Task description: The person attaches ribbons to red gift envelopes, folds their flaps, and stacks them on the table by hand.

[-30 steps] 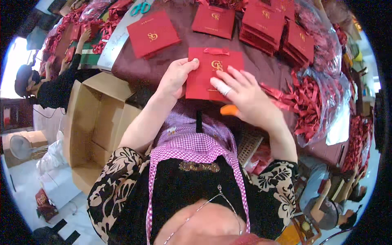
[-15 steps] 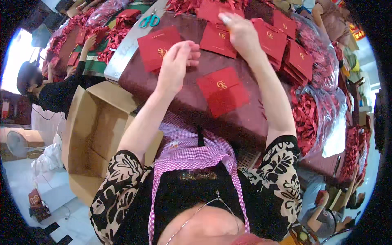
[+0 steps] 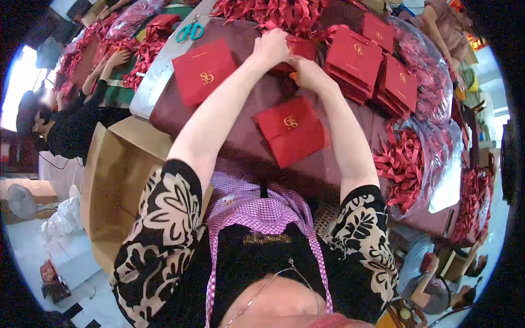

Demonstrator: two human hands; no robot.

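At the far middle of the table, both my hands meet around a red paper gift bag (image 3: 302, 49) that they partly cover. My left hand (image 3: 272, 48) is closed at its left edge, beside loose red ribbon. My right hand (image 3: 310, 75) pinches the near right side, with an orange cover on one fingertip. Flat on the table to the left lies a red bag (image 3: 203, 74) with a gold emblem. Another red bag (image 3: 292, 131) lies nearer me, below my wrists.
Stacked red bags (image 3: 354, 60) stand to the right, beside plastic sacks of red ribbon (image 3: 404, 164). Teal-handled scissors (image 3: 190, 31) lie at the far left on a metal edge. An open cardboard box (image 3: 128, 180) stands left of me. Another person (image 3: 71, 128) works at a table beyond it.
My left hand has gone from open above the left bag to closed at the far middle bag. The right hand has drawn down and joined it there. The view has shifted slightly.
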